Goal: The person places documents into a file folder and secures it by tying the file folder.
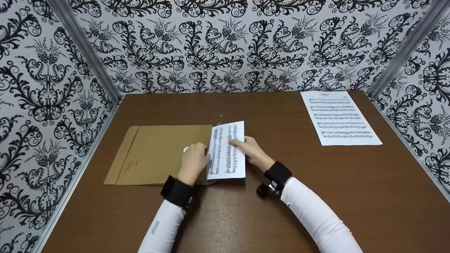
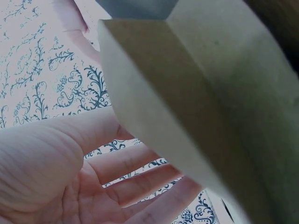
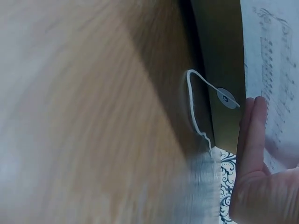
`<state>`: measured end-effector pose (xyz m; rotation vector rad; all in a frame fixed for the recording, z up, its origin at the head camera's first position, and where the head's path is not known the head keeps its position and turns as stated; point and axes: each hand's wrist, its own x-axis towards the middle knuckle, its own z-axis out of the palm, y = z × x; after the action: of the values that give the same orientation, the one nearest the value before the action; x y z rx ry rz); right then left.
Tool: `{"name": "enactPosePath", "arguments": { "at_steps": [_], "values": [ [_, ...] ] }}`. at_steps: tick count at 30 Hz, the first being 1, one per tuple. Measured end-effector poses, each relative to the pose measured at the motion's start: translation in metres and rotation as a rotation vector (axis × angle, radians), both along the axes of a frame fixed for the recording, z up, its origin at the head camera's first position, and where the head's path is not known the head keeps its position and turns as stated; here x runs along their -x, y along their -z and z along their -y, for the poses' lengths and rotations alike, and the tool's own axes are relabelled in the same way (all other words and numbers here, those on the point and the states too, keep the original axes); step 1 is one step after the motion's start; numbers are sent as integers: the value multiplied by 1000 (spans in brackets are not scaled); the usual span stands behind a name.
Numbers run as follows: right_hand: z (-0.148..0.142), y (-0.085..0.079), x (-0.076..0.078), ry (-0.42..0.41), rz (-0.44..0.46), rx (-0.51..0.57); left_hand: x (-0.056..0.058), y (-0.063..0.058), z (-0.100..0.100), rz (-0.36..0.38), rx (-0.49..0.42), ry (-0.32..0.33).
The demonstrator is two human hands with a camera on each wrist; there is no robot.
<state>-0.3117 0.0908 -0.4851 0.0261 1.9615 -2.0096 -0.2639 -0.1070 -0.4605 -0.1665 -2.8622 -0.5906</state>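
A brown paper envelope (image 1: 165, 140) lies on the table with its mouth to the right. My left hand (image 1: 193, 160) grips the edge of that mouth, and the left wrist view shows the envelope (image 2: 187, 93) gaping beside the fingers of this hand (image 2: 98, 172). Printed sheet music (image 1: 226, 151) stands partly in the mouth, its left part hidden by the envelope. My right hand (image 1: 253, 151) holds the sheet music by its right edge, thumb on top. In the right wrist view the fingers (image 3: 254, 135) lie along the page (image 3: 268, 56).
Another music sheet (image 1: 341, 119) lies flat at the back right of the brown table (image 1: 281, 218). A white string (image 3: 192, 102) hangs from a round button (image 3: 227, 98) on the envelope. Patterned walls (image 1: 225, 45) stand behind and at both sides.
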Motion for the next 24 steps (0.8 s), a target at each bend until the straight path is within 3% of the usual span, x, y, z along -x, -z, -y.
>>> {"name": "enactPosePath", "arguments": {
  "at_steps": [8, 24],
  "values": [
    [-14, -2, -4, -1, 44, 52, 1, 0, -1, 11, 22, -3],
    [-30, -10, -22, 3, 95, 34, 2, -1, -1, 25, 6, -3]
  ]
}}
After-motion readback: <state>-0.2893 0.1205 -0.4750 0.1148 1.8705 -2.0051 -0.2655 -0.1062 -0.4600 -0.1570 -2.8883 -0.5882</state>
